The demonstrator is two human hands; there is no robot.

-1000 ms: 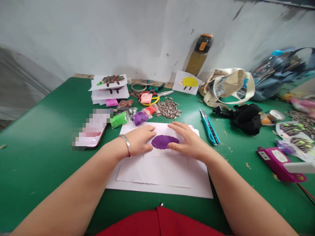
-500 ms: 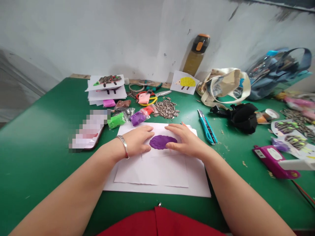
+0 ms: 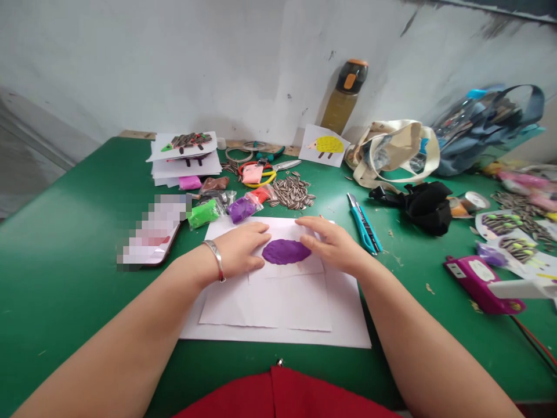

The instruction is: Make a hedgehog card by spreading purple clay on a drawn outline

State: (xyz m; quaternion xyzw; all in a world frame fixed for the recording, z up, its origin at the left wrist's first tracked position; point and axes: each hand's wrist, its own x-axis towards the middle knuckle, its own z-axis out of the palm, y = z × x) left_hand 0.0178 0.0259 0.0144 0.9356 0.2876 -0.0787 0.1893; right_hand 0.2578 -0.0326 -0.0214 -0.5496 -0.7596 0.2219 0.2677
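A flat oval of purple modelling clay (image 3: 286,251) lies on stacked white paper sheets (image 3: 270,313) in front of me. My left hand (image 3: 241,249), with a silver bangle (image 3: 215,260) on its wrist, rests flat on the paper, its fingertips at the clay's left end. My right hand (image 3: 331,245) lies on the opposite side, its fingers at or on the clay's right end. Neither hand grips anything.
Beyond the paper lie packets of coloured clay (image 3: 241,209), a heap of sunflower seeds (image 3: 290,193), scissors (image 3: 282,166) and seed-decorated hedgehog cards (image 3: 185,148). A phone (image 3: 150,232) lies left; a teal utility knife (image 3: 363,229) and black cloth (image 3: 429,209) lie right.
The whole scene drifts slightly left in view. My hands stay on either side of the clay, and its shape shows no clear difference.
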